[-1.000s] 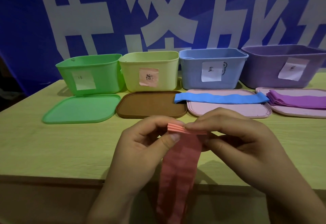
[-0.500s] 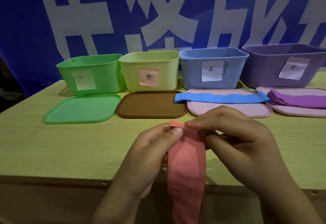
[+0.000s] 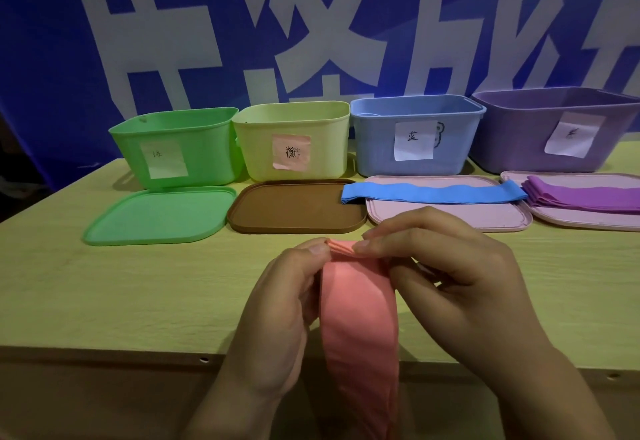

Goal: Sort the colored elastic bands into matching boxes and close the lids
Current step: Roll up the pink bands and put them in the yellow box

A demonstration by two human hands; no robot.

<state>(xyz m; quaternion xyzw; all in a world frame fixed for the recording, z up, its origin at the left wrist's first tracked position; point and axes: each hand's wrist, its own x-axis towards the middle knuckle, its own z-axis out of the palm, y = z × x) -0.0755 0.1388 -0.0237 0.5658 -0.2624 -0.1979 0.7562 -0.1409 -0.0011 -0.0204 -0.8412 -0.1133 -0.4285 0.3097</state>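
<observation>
Elastic bands, pink lot (image 3: pixel 358 315): folded end is pinched between the left hand (image 3: pixel 277 315) and the right hand (image 3: pixel 460 287), both curled round it above the near edge of the desk (image 3: pixel 104 294); the long axis hangs straight down toward the viewer. Listed left to right along the back: green box (image 3: pixel 176 148) with green lid (image 3: pixel 159 214); yellow-green box (image 3: pixel 294 141), pink-labelled, with brown lid (image 3: pixel 294 207); blue box (image 3: pixel 415 138), its pink lid (image 3: pixel 446 211) bearing a blue band (image 3: pixel 433 193); purple box (image 3: pixel 561 128), its lid (image 3: pixel 588 218) bearing purple bands (image 3: pixel 581 193). The pink-labelled box is judged the destination: ahead and slightly left, nearer the left hand. All lids are off.
</observation>
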